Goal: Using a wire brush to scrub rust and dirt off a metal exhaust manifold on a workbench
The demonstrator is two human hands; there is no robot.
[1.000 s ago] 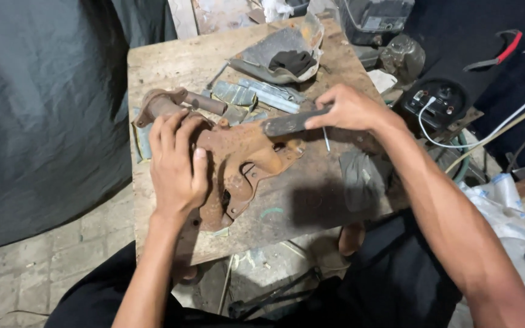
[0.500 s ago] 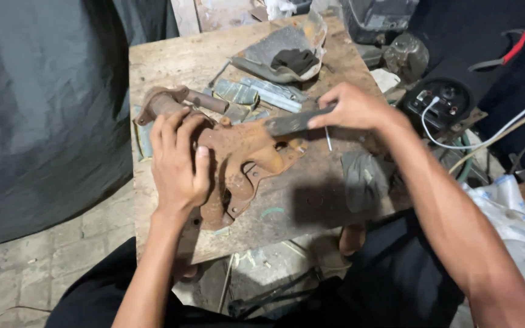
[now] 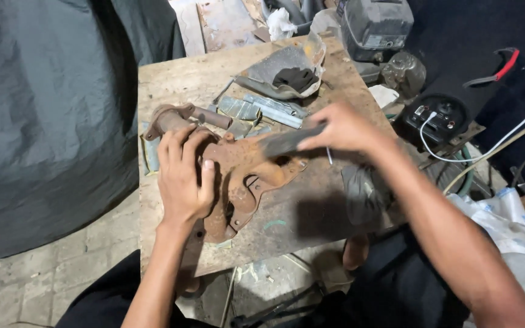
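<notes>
Landmark: rusty metal plate (image 3: 247, 176), lying flat on the wooden board (image 3: 171, 85), reaching from the board's middle toward its near edge
Left hand (image 3: 182, 176): lying palm-down on the plate's left part, fingers together and nearly straight, pressing on it rather than gripping
Right hand (image 3: 344, 129): hovering over the plate's right end, fingers curling closed around a flat dark tool (image 3: 287, 143) whose blade is reaching left across the plate's top
Thin pin (image 3: 329, 156): sticking down out of the right hand, just right of the plate
Rusty pipe piece (image 3: 180, 117): lying just beyond the plate, past the left fingertips
Grey metal strips (image 3: 262, 109): lying beyond the plate, near the pipe piece
Crumpled dark sheet (image 3: 287, 74): sitting farther beyond the plate, toward the board's far edge
Red-handled pliers (image 3: 496, 71): lying well right of the plate, on dark ground
</notes>
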